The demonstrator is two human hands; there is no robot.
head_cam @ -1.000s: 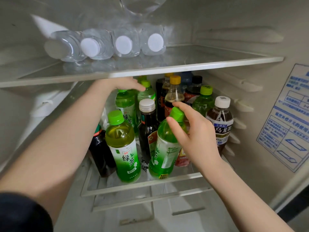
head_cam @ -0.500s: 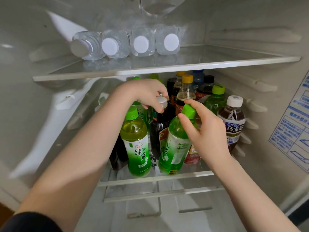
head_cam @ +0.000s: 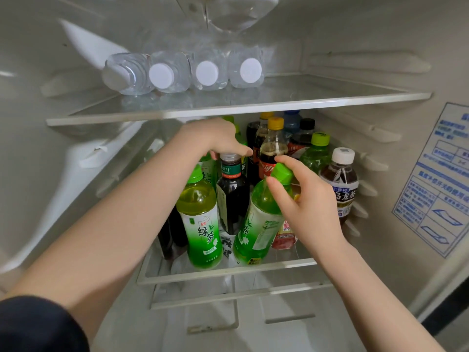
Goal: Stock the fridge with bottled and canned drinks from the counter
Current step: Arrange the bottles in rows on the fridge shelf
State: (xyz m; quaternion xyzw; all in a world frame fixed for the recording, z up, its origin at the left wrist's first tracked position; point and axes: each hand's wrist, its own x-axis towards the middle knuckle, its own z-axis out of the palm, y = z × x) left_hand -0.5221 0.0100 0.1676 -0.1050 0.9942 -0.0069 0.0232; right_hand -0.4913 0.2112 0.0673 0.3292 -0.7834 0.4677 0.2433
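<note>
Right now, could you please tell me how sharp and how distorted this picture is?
Head view: the wide lens bows the glass shelf; centre is sharp, the label readable on the upright green tea bottle; the wall sticker is soft; the water bottles mirror in the shelf.

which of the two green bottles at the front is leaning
The right green bottle, which the right hand grips at the neck, its cap tipped to the right. The left green bottle stands upright.
</note>
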